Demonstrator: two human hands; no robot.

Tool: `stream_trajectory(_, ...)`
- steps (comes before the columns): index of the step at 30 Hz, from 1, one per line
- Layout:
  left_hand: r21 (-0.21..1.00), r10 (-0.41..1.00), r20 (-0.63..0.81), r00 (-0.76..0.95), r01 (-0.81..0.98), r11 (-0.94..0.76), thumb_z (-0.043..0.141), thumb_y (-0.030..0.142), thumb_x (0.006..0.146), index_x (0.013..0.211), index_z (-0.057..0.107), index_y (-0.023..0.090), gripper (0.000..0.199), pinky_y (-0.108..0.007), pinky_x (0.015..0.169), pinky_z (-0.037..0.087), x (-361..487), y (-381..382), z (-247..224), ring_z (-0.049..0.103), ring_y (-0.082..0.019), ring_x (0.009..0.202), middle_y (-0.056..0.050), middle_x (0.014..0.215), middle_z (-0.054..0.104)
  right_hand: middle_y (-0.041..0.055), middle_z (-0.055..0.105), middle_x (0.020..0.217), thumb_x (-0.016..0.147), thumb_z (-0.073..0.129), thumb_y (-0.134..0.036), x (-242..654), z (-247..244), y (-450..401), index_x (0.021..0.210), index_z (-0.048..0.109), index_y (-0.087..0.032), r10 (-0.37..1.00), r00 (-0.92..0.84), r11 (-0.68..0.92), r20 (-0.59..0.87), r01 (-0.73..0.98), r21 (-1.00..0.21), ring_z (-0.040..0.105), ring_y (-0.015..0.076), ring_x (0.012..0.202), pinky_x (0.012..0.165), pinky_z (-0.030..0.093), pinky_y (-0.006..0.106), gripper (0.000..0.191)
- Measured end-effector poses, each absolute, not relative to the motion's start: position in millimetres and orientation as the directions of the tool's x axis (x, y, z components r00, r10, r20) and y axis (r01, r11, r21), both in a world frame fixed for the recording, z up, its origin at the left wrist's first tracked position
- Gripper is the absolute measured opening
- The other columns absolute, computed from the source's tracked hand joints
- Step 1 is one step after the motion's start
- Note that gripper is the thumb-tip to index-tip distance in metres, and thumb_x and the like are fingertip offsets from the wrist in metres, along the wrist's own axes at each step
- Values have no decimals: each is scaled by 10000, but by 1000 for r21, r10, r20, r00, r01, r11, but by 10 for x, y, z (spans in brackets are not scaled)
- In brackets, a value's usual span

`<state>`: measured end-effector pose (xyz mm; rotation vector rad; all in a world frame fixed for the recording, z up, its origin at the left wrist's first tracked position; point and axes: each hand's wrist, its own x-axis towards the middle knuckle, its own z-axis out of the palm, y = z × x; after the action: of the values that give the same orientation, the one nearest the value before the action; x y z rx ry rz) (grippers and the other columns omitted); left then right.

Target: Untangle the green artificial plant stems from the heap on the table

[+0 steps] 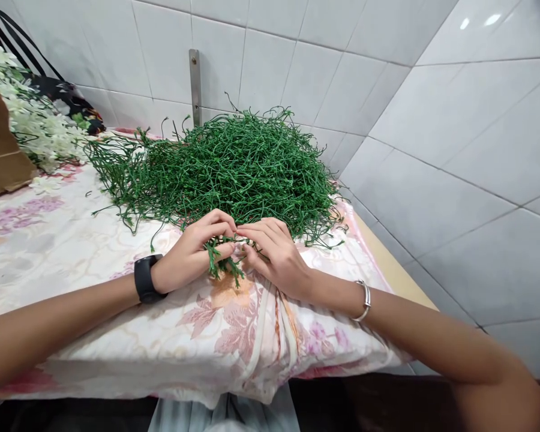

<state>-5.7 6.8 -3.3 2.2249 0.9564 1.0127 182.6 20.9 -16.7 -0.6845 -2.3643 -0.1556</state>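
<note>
A large heap of green artificial flower stems [252, 168] lies on the table in front of both hands. My left hand [202, 246] is closed around a small bunch of green stems [225, 267], whose tips poke out below the fingers. Close against it, my right hand [276, 252] has its fingers bent and its fingertips meeting those of the left at the bunch. What the right fingertips pinch, if anything, is hidden. A black watch is on the left wrist, a silver bangle on the right.
A floral cloth [162, 336] covers the table. White artificial flowers [40, 126] stand at the far left beside a brown cardboard piece [2, 147] and a black bag [67, 99]. Tiled walls [468, 132] close off the back and right. A metal bracket [195, 87] is fixed behind the heap.
</note>
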Motion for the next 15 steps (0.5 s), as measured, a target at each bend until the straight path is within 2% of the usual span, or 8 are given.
stream_trajectory(8, 685, 777, 436, 454, 392, -614, 444, 303, 827, 634, 514, 149, 256, -245, 770, 379, -44, 64, -28, 468, -127, 811, -34, 869, 483, 82, 579, 1090, 823, 433, -177, 1826, -188, 196, 1090, 489, -114, 372, -669, 868, 644, 496, 13, 504, 173, 990, 900, 369, 372, 280)
stream_trajectory(15, 728, 783, 426, 454, 342, -594, 419, 261, 842, 856, 544, 164, 158, -250, 754, 389, -52, 50, -76, 501, -140, 836, -35, 889, 547, 112, 555, 1098, 855, 333, -144, 1810, -172, 197, 1142, 442, -103, 463, -633, 823, 621, 567, -35, 490, 183, 999, 887, 367, 383, 309)
